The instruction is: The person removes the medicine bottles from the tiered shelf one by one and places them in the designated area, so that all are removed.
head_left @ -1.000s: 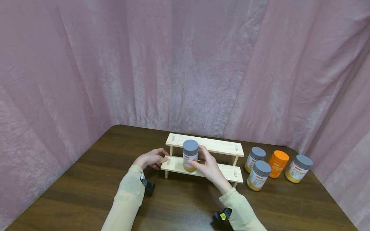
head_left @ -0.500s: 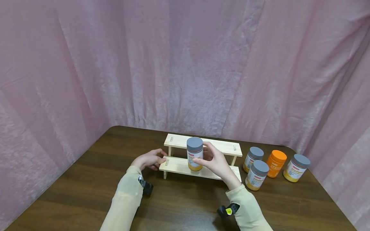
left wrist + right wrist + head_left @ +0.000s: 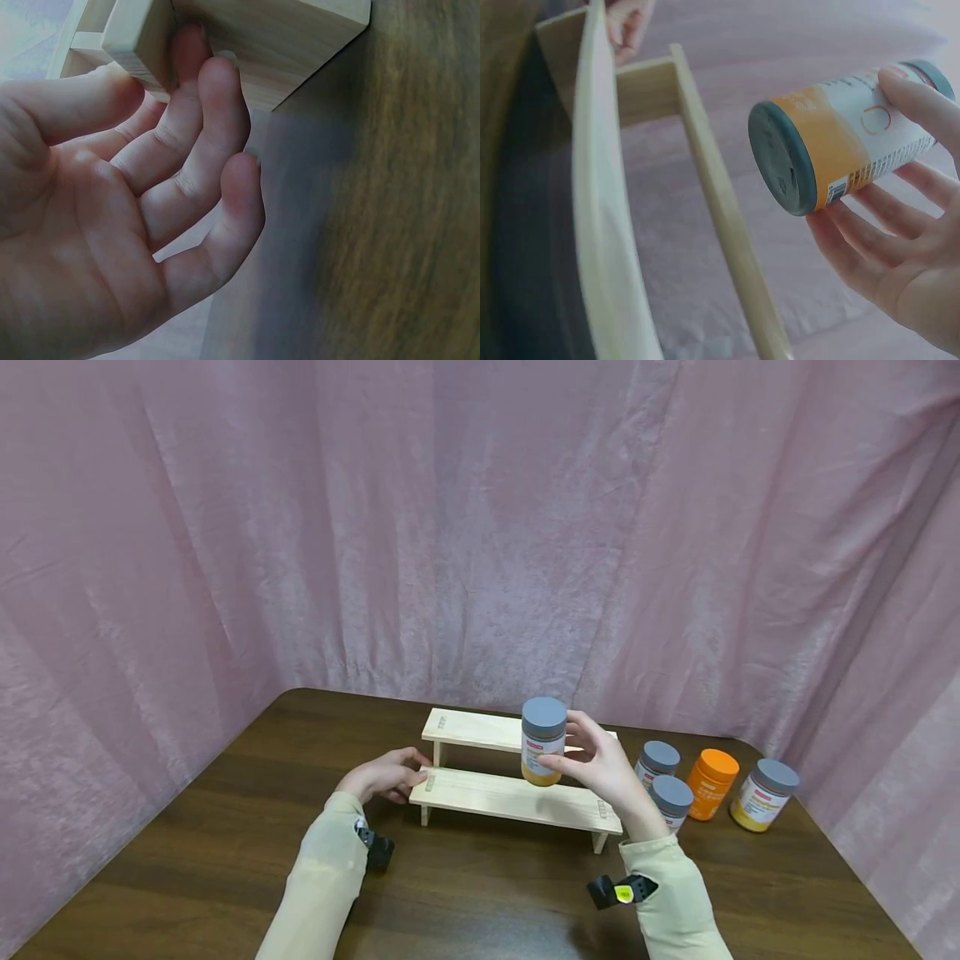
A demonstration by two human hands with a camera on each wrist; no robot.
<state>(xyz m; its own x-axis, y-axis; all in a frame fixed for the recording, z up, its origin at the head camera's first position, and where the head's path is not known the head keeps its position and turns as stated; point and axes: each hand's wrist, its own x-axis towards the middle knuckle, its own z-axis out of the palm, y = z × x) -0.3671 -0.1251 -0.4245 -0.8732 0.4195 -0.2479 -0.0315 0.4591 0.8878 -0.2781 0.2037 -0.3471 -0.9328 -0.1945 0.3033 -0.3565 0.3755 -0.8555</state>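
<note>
My right hand (image 3: 603, 768) holds a supplement jar (image 3: 543, 742) with a grey lid and a white and yellow label, thumb on one side and fingers on the other. The jar is upright, raised above the lower board of a two-tier wooden shelf (image 3: 510, 799). Its grey base (image 3: 784, 159) shows in the right wrist view, clear of the boards. At the shelf's left end, my left hand (image 3: 382, 774) pinches the lower board's end (image 3: 142, 41), thumb against its edge and a fingertip under it. The other fingers (image 3: 244, 195) of that hand are loosely bent below.
Right of the shelf stand two more grey-lidded jars (image 3: 660, 755) close together, partly behind the right arm. An orange jar (image 3: 712, 783) and another grey-lidded jar (image 3: 763, 795) are farther right. Pink curtains (image 3: 480, 527) hang behind the dark wooden table (image 3: 465, 893).
My right hand has lifted the jar off the lower board and carried it up and to the right. The left hand keeps its place at the shelf's end.
</note>
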